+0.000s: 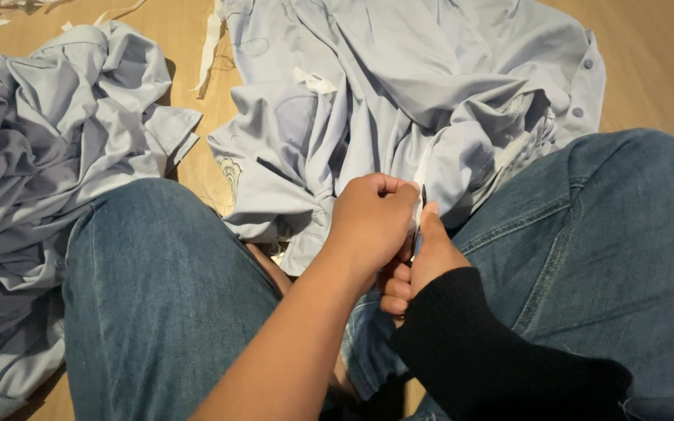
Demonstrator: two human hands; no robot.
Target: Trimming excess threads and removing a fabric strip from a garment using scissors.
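Here both hands' fingers [380, 189] pinch the pale-blue shirt [431, 93].

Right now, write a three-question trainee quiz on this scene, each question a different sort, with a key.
1. True or false: the left hand and the right hand meet at an edge of the light blue shirt.
2. Which arm wears the black sleeve? A) left B) right C) both
3. Fill in: a second heap of blue cloth lies on the wooden ____.

Key
1. True; both pinch the shirt between the knees in blue jeans. Something thin and dark shows between the fingers, too small to identify.
2. B; the left forearm is bare.
3. floor; white scraps lie on it too.
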